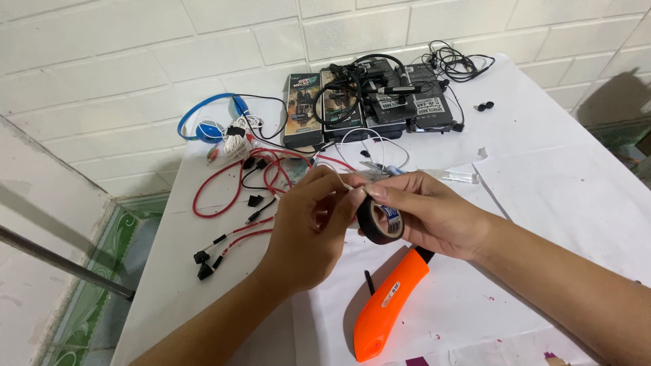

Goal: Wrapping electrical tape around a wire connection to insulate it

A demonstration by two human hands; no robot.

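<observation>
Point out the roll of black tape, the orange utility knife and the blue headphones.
Roll of black tape (377, 220), head view, on its outer black band.
Orange utility knife (388, 305), head view, middle of its handle.
Blue headphones (203, 108), head view, on the blue headband.

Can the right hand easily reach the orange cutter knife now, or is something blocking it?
Probably not at once: the right hand holds the black tape roll. The orange cutter knife lies just below it, uncovered.

Bright, even daylight, soft shadows under the forearms, sharp focus, slight wide-angle edge bending.
</observation>
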